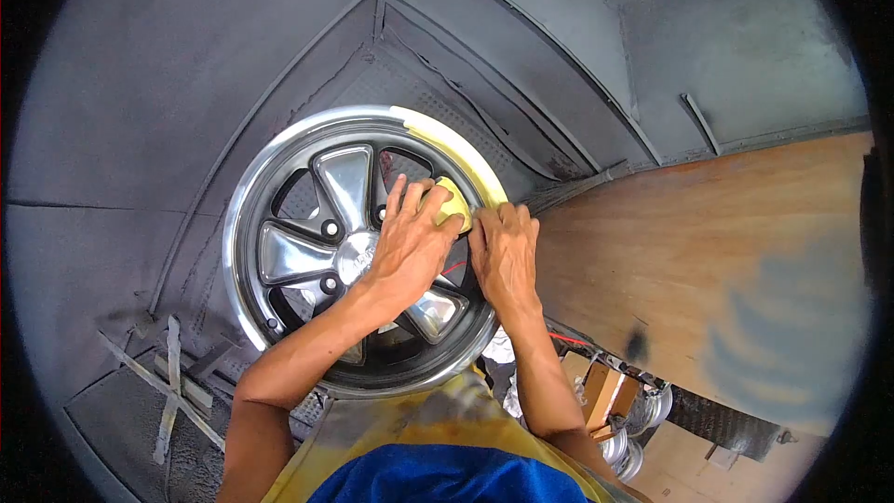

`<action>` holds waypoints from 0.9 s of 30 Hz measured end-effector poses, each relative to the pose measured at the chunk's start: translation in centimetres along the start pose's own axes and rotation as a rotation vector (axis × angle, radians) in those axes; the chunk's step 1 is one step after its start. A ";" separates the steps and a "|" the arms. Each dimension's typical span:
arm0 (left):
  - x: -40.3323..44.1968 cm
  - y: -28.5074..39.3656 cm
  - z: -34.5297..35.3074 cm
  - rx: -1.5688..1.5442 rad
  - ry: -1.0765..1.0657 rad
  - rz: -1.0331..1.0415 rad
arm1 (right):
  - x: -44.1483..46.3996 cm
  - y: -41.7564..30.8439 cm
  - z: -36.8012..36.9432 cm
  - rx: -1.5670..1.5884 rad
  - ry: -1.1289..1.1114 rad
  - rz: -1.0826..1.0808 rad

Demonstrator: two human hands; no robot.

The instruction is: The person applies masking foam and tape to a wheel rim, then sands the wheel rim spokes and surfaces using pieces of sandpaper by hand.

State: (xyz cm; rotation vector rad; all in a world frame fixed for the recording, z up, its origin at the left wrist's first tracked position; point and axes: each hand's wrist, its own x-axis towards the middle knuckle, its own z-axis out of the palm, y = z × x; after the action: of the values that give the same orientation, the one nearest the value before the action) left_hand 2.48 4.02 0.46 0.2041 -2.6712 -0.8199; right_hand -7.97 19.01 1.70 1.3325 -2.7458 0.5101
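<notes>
A polished metal wheel rim (279, 261) with dark recesses between its spokes lies face up in front of me. Yellow tape (456, 144) covers the upper right part of its outer lip. My left hand (410, 242) reaches over the spokes, its fingers closed on a yellow tape roll (453, 205) near the rim's inner edge. At the right lip, where the yellow strip ends, my right hand (506, 256) presses with fingers bent together; whatever lies beneath its fingertips is hidden.
Grey metal walls (186, 65) surround the wheel at the left and top. A wooden panel (652, 251) stands on the right. Crossed metal bars (172, 391) are at lower left; a cardboard box (603, 396) and more shiny rims (649, 407) at lower right.
</notes>
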 end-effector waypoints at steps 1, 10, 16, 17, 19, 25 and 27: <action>0.0 0.0 0.0 -0.003 0.014 0.003 | -0.5 -0.2 -0.1 -0.019 0.011 0.007; 0.0 0.0 0.1 0.003 0.013 -0.007 | -0.2 -0.3 0.0 -0.045 0.051 -0.012; -0.1 0.1 0.3 -0.007 0.031 0.003 | 0.5 -0.2 0.2 -0.058 0.070 -0.010; -0.1 -0.1 0.3 0.000 0.019 -0.001 | 0.2 -0.2 0.0 -0.050 0.053 -0.007; -0.1 -0.1 0.3 0.005 0.020 -0.009 | -0.5 -0.3 -0.2 -0.006 0.027 0.007; -0.2 0.0 0.2 0.007 0.013 -0.007 | 0.6 -0.1 -0.1 -0.027 0.030 -0.021; 0.0 -0.1 0.1 0.017 0.013 -0.021 | 0.1 -0.1 -0.4 -0.026 -0.001 -0.024</action>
State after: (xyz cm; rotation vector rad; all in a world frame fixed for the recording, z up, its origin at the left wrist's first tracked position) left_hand 2.40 4.02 0.34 0.2418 -2.6688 -0.7994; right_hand -8.00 19.03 2.13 1.3589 -2.7237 0.4707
